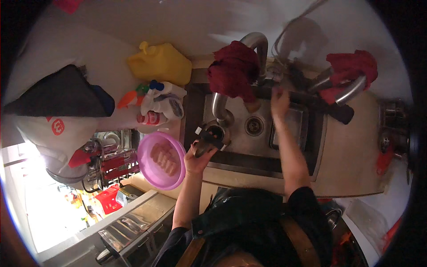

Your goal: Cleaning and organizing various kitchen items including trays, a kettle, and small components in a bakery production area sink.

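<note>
Over the left side of the sink (pixel 240 143), my left hand (pixel 198 158) grips a dark container with a black rim (pixel 211 138); its exact kind is hard to tell. Reddish bits show inside or just behind it. My right hand (pixel 280 100) reaches to the back of the sink, near the tap base; it is blurred and whatever it touches cannot be made out. A curved steel pipe (pixel 218 106) stands behind the container. Below my right hand lies a rectangular clear or metal tray (pixel 292 125) in the basin. The drain (pixel 254 126) lies between the hands.
A pink plastic basin (pixel 143 167) with pale pieces of food stands left of the sink. Behind it are spray bottles (pixel 166 103) and a yellow jerrycan (pixel 166 63). Dark red cloths hang on a steel pipe (pixel 262 43) and on another at right (pixel 352 90). A dish rack (pixel 115 163) stands farther left.
</note>
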Motion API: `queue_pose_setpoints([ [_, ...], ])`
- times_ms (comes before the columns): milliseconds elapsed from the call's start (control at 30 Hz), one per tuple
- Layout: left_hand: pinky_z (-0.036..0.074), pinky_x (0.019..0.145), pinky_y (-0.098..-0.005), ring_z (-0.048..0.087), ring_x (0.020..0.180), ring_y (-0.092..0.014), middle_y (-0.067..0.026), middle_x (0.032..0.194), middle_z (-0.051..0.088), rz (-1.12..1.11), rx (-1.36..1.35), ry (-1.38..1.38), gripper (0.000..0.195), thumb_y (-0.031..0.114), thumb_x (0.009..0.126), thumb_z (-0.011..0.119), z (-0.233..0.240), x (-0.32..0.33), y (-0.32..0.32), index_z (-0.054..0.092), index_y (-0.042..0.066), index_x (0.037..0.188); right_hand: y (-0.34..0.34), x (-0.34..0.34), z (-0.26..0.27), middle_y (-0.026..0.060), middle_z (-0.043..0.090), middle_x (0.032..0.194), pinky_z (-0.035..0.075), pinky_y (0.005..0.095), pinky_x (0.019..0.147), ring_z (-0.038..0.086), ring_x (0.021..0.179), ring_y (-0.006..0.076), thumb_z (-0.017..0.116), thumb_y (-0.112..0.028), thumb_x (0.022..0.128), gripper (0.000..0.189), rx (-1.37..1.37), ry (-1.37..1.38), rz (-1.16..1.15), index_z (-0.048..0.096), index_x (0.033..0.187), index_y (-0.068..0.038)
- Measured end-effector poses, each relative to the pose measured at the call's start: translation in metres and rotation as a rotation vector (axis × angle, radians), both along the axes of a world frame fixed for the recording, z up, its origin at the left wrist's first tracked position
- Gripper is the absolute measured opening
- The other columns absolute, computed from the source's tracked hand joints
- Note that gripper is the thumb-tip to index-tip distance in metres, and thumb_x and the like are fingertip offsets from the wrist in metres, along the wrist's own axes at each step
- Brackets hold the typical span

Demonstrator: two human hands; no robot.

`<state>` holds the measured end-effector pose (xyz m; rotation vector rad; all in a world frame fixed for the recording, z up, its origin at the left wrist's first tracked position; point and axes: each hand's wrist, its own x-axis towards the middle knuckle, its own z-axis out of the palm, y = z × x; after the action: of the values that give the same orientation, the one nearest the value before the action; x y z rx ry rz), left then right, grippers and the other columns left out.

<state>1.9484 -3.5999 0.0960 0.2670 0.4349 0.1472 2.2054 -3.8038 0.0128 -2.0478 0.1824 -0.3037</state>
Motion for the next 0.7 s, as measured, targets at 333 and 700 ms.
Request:
queue_pose_setpoints([
  [333, 0.029, 0.092, -0.0586, 0.024, 0.124, -0.036, -0.02, 0.13, 0.031, 0.016, -0.01, -0.005, 0.044, 0.022, 0.074, 0.058, 0.008, -0.012, 0.007, 0.049, 0.001, 0.111, 0.083, -0.113, -0.071, 0.0059, 0.06, 0.084, 0.045, 0.0259, 0.062, 0.058, 0.074, 0.0142, 0.06, -0.023, 0.075, 0.027, 1.066, 0.65, 0.676, 0.058, 0.093, -0.004],
  [700, 0.029, 0.094, -0.0569, 0.025, 0.123, -0.038, -0.0222, 0.13, 0.03, -0.012, 0.053, -0.055, 0.035, 0.024, 0.076, 0.057, 0.006, -0.029, 0.013, 0.052, 0.004, 0.104, 0.1, -0.112, 0.059, 0.0069, 0.058, 0.093, 0.049, 0.0279, 0.068, 0.058, 0.082, 0.0168, 0.058, -0.025, 0.079, 0.028, 1.296, 1.091, 0.204, 0.055, 0.096, -0.004],
])
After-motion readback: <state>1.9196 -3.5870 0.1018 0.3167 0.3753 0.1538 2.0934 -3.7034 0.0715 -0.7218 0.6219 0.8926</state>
